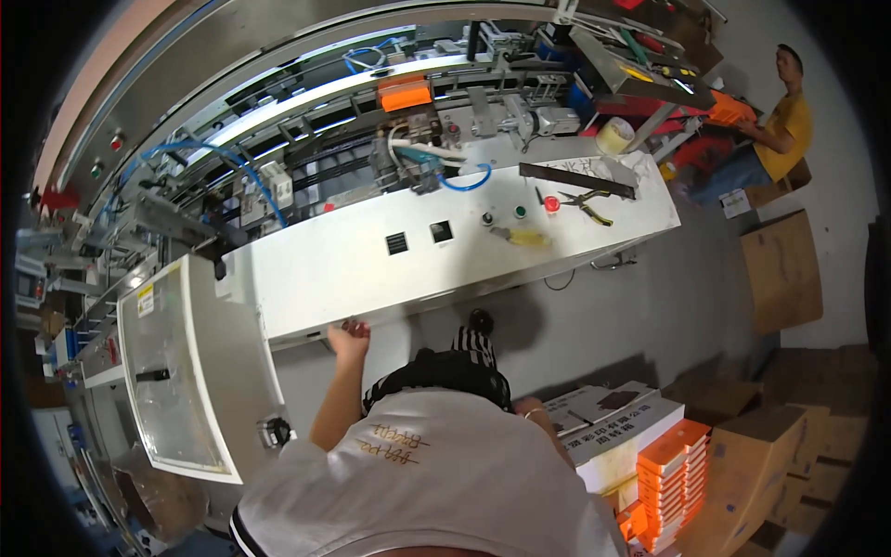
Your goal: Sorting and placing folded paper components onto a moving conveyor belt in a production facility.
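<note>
My left hand (349, 340) is at the front edge of a long white machine panel (325, 269), near its left end. Its fingers look curled in; what they hold, if anything, is too small to make out. My right hand (529, 406) hangs low by my hip, mostly hidden by my body, with a band at the wrist. On the panel's right part lie a yellow-handled tool (520, 237), a pair of pliers (589, 206) with black and yellow handles, and a long dark metal bar (575, 179). A red button (551, 204) and a green button (520, 213) sit beside them.
A white-framed machine door (190, 371) stands at the left. Behind my right side are a white carton (613, 422), stacked orange boxes (664, 492) and brown cartons (752, 464). A roll of tape (614, 136) rests by a tool shelf. Another person (780, 139) sits far right, handling something orange.
</note>
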Available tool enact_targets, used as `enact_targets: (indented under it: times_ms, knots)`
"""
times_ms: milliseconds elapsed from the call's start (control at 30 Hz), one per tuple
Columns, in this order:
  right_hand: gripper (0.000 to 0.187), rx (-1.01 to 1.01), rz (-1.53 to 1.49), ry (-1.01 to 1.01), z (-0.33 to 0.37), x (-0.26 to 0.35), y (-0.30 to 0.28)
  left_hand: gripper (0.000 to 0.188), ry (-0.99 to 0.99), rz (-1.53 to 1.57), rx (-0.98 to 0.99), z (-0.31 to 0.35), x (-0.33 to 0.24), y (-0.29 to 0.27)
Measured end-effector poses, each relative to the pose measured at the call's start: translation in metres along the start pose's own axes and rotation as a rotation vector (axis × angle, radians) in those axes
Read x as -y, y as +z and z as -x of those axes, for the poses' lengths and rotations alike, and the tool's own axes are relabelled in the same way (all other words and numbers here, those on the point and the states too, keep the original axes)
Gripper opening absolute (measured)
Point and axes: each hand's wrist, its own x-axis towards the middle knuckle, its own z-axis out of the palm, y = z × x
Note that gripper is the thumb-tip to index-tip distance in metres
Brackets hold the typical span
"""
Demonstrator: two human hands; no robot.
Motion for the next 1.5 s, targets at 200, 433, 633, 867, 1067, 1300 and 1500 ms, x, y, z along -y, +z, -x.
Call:
enact_targets:
  times_ms: [200, 433, 633, 867, 1067, 1300, 1500]
  knots:
    - [0.016, -0.316, -1.376, 0.735, -0.031, -0.012, -0.161, 0.043, 0.232, -0.930, -0.146, -0.001, -0.016, 0.045]
    - [0.017, -0.318, -1.313, 0.671, -0.049, -0.020, -0.257, 0.042, 0.142, -2.856, -0.300, -0.003, -0.015, 0.074]
    - [0.013, -0.148, -1.280, 0.736, -0.057, -0.042, -0.235, 0.038, 0.189, -2.848, -0.392, 0.009, -0.007, 0.077]
    - [0.008, -0.057, -0.986, 0.612, -0.045, -0.026, -0.229, 0.056, 0.327, -0.876, -0.586, 0.014, 0.000, 0.084]
    - [0.017, -0.187, -1.260, 0.712, -0.044, -0.009, -0.244, 0.067, 0.284, 0.224, -0.510, 0.014, 0.002, 0.089]
    - [0.016, -0.223, -1.141, 0.796, -0.033, -0.010, -0.237, 0.068, 0.251, 0.273, -0.461, 0.006, 0.001, 0.084]
    - [0.013, -0.204, -1.083, 0.740, -0.024, -0.014, -0.233, 0.067, 0.205, 0.243, -0.559, 0.002, -0.003, 0.084]
